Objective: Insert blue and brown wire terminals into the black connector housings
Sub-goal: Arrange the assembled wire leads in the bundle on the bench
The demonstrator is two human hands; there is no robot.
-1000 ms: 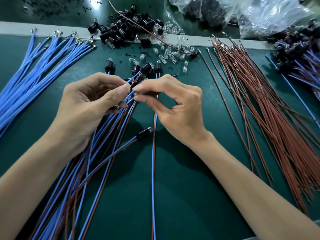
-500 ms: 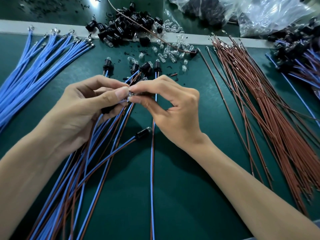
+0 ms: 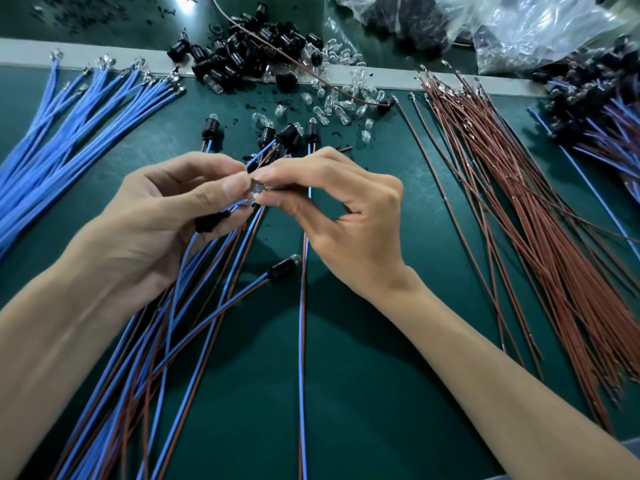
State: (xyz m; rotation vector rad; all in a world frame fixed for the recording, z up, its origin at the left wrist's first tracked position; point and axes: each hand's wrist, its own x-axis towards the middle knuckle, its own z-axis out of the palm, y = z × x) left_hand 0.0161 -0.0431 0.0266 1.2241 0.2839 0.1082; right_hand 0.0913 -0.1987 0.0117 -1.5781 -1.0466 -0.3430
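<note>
Meeting fingertips above the surface, the left hand grips a black housing; the right hand pinches perhaps a clear bulb.

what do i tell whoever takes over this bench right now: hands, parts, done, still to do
Left hand: fingers curled, a black housing tucked under the thumb, fingertips on the small glinting part.
Right hand: pinches that same part. Whether a terminal is seated cannot be told.
Stock: loose blue wires on the left, loose brown wires on the right, loose housings and clear bulbs at the far edge.
Done: several blue-and-brown pairs with housings lie under the hands, e.g. this finished pair.
To do: finish this one, then work through the many loose wires.
</note>
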